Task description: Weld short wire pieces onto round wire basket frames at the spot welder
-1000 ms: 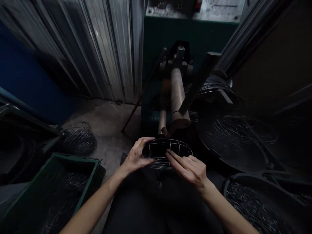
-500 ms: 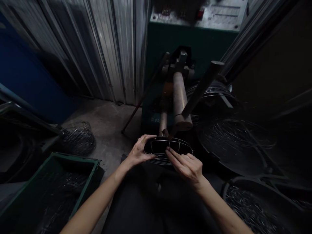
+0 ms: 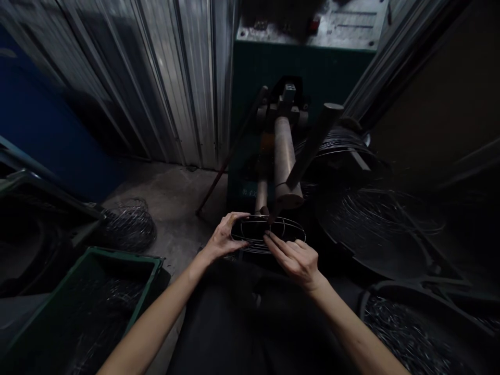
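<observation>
A round wire frame (image 3: 289, 223), with rings joined by short cross wires, sits at the electrode end of a spot-welding machine (image 3: 288, 161). My left hand (image 3: 224, 237) grips the left side of the frame, thumb below and fingers above. With its fingers pinched together, my right hand (image 3: 295, 258) reaches to a short upright wire piece (image 3: 269, 227) at the middle of the frame, just under the upper electrode tip. The lower arm (image 3: 261, 197) of the machine passes behind the frame's far edge.
At the lower left stands a green crate (image 3: 146, 291) with wire pieces in it. A wire tangle (image 3: 130, 224) lies on the floor behind it. A basin of small metal parts (image 3: 398, 328) is at the lower right, and wire coils (image 3: 336, 143) lie beside the machine.
The view has shifted slightly. Both hands and the wire frame keep nearly the same place at the machine's tip, and the grip looks the same.
</observation>
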